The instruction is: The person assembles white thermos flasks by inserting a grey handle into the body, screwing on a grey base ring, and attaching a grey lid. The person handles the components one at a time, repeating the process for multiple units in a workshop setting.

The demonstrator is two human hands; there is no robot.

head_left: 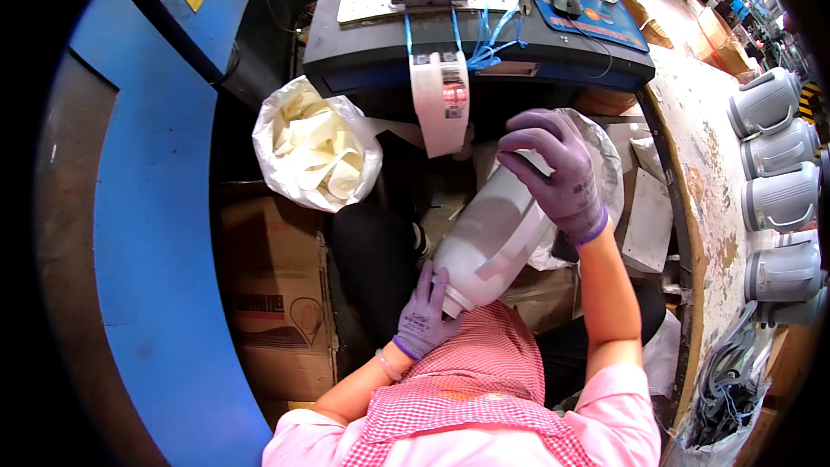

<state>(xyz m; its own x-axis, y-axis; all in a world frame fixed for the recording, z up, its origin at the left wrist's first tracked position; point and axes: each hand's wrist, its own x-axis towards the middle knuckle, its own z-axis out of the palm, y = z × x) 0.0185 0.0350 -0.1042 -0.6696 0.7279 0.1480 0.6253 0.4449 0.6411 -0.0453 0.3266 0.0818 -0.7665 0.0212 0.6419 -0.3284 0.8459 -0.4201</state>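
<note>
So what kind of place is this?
Probably a factory workshop: matching grey jugs line the bench, a label strip hangs by the table, and a bag holds pale scraps.

The flask (pixel 484 225) looks ribbed, matt plastic; the apron (pixel 484 350), cloth; the carton (pixel 272 264), matt cardboard; the counter (pixel 705 112), rough, flaking.

Gloves (pixel 566 177) are purple, flask (pixel 484 229) pale grey, apron (pixel 488 359) red-and-white checked.
</note>
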